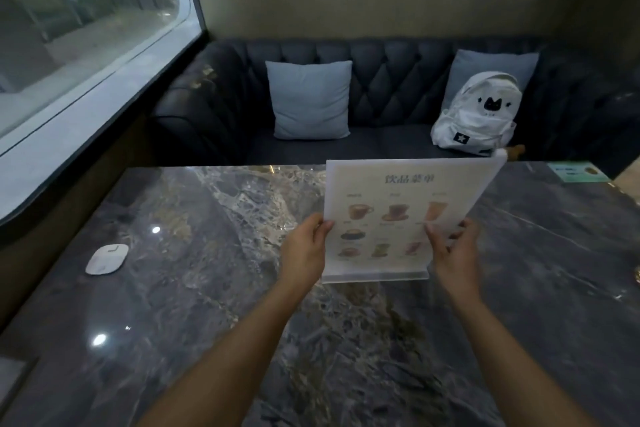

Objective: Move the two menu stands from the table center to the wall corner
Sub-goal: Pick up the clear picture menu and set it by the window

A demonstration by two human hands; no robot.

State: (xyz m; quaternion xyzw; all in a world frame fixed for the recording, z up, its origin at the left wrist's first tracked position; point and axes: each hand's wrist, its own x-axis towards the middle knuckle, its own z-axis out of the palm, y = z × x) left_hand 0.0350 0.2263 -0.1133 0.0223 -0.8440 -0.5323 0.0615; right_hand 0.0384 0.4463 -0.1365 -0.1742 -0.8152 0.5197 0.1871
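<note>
A clear acrylic menu stand [391, 204] with a drinks menu of cup pictures stands near the middle of the dark marble table [207, 288]. My left hand [306, 250] grips its left edge. My right hand [453, 253] grips its right side, thumb on the front face. A second stand [493, 166] shows only as an edge behind the first one's upper right, partly hidden. Whether the base rests on the table or is just above it I cannot tell.
A small white oval device [106, 259] lies on the table's left. A green card [578, 173] sits at the far right edge. Behind the table is a dark tufted sofa with two pillows [311, 99] and a white backpack [476, 114]. A window ledge [79, 128] runs along the left.
</note>
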